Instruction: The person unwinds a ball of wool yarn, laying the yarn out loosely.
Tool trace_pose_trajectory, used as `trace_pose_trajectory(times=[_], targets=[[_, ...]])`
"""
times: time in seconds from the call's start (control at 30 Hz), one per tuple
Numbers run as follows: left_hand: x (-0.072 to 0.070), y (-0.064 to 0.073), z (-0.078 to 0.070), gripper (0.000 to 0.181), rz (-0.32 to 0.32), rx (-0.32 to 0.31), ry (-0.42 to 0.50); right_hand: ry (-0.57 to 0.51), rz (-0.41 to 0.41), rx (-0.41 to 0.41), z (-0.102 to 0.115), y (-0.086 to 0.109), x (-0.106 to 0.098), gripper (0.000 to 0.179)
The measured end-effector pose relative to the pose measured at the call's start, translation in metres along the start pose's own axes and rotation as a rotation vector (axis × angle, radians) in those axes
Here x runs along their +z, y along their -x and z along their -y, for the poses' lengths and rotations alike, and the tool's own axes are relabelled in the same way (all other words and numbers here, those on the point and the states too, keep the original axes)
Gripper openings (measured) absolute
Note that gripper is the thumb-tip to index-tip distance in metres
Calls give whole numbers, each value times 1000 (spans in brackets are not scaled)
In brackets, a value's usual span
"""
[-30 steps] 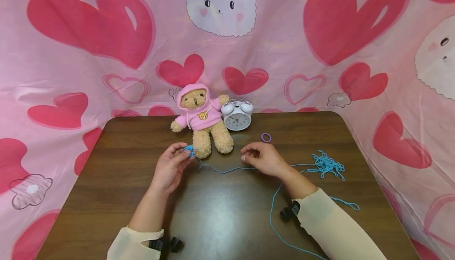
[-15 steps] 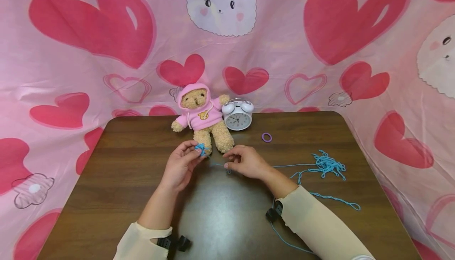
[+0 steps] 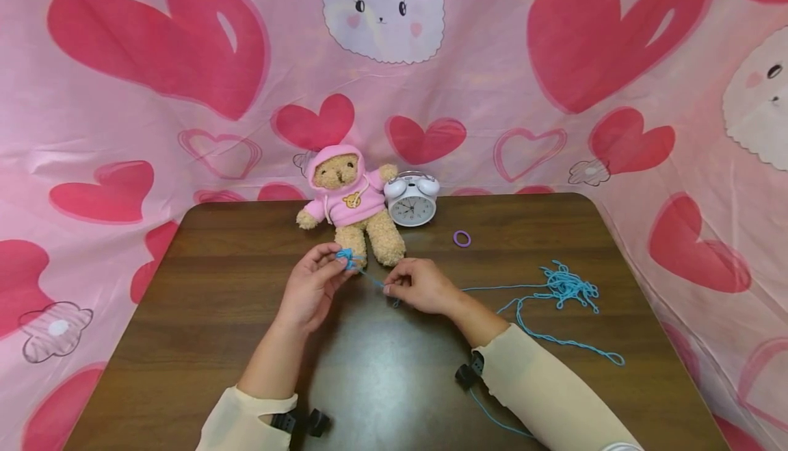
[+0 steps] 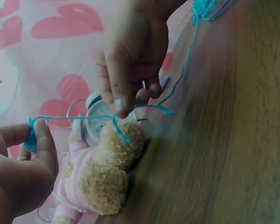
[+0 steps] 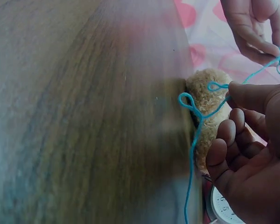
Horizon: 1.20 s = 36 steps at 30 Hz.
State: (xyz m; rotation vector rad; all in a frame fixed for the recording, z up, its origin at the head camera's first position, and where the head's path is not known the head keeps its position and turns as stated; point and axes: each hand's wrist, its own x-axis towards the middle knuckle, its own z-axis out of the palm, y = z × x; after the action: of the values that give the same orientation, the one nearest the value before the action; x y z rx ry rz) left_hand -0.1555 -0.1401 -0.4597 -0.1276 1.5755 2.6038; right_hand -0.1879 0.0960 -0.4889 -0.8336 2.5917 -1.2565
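My left hand pinches a small wound bundle of blue yarn between thumb and fingers, in front of the teddy bear's leg. From that bundle a strand runs across to my right hand. There the thumb and index finger pinch the strand, and the other fingers are loosely curled, as the right wrist view shows. Small loops of yarn stick out by the pinch. Beyond it the yarn continues to a loose tangled pile at the right of the table.
A teddy bear in a pink hoodie leans at the table's back beside a white alarm clock. Right of the clock lies a purple ring. A doubled yarn length ends in a loop near the right sleeve. A heart-printed cloth hangs behind.
My left hand has shifted slightly right with the bundle. My right hand has come left toward it and now pinches the strand, and the yarn between the hands is straighter.
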Motion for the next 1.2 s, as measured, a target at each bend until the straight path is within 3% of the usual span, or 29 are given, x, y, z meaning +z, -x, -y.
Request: trace_pose_trajectory(times=[0.47,0.9,1.2], targets=[[-20,1,-4,20,-46,15,-26,10,-32,5,-10,18,-31,4],[-33,1,-11,18,-97,-13,-54,48,-64,58,-21,41,-62,7],[-42,3,-14,19,-99,-12,-68,66,-91,109,-29,59,-81,6]])
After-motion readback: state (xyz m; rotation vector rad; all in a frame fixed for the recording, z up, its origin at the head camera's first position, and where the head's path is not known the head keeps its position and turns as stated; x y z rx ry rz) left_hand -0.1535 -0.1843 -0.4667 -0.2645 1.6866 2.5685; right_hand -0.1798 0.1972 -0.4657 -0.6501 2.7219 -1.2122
